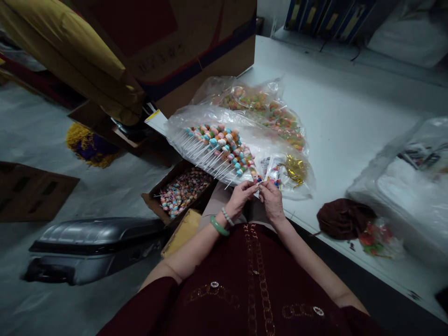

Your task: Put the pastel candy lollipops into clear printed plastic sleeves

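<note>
My left hand (241, 198), with a green bangle and a beaded bracelet at its wrist, is closed in a pinch. The fingertips of my right hand (271, 200) meet it, also pinched. Whatever they hold is too small to name; bits of red and blue show just beyond the fingertips. Right in front lies a pile of white sticks (212, 157) topped with pastel balls in blue, pink, orange and white, on a clear plastic bag (182, 116). To its right are small printed packets (272, 165) and a bunch of gold ties (296, 169).
Behind lies a clear bag of green and orange pieces (257, 100). A large carton (206, 70) stands on the white table (336, 112). Below left are a box of ball-topped sticks (152, 200) and a grey suitcase (101, 247). Brown cloth (345, 218) lies right.
</note>
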Available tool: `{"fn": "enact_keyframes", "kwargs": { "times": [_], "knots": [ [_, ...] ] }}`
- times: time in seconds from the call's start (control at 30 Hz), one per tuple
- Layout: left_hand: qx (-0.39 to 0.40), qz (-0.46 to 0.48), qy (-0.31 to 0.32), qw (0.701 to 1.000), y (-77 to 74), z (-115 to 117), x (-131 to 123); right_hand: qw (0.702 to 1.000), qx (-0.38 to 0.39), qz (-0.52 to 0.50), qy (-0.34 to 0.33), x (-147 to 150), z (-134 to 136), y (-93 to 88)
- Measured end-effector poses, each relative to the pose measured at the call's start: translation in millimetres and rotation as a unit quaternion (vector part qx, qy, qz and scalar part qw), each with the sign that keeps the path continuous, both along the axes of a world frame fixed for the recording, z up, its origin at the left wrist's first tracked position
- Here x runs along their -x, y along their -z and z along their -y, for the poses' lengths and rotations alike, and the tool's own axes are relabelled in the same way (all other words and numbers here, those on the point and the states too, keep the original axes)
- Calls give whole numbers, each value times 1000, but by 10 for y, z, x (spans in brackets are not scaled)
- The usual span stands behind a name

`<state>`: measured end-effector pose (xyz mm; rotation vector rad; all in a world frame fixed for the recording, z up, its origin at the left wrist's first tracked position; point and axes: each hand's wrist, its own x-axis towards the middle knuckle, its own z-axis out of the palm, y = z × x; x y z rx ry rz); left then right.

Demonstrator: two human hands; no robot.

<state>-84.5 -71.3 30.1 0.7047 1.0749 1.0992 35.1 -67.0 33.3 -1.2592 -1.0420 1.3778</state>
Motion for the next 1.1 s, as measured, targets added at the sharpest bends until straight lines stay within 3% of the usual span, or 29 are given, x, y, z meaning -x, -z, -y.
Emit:
{"fn": "enact_keyframes", "kwargs": {
  "times": [0.1, 0.2, 0.37, 0.6, 0.77, 0.87, 0.97, 1.1],
  "knots": [
    [76, 170, 41, 982, -52, -78, 48, 998, 46, -44, -4, 28, 31, -28],
    [92, 217, -2, 972, -50, -120, -25, 992, 95, -77, -34, 82, 72, -34],
    [81, 210, -104, 969, 40, -107, -234, 987, 116, -99, -43, 101, 86, 12],
    [56, 71, -97, 991, 33, -44, -89, 994, 96, -24, -41, -36, 64, 52],
    [27, 16, -27, 999, 100, 5, -119, 994, 87, -62, -8, 51, 36, -10],
    [29, -19, 14, 999, 147, 28, -146, 993, 98, -57, 46, 81, 30, -27],
    [76, 76, 63, 992, 86, 9, -110, 992, 93, -63, 61, 52, 24, -48],
    [130, 255, 92, 954, -78, -46, -63, 985, 124, -119, 19, -7, 1, -85]
  ]
}}
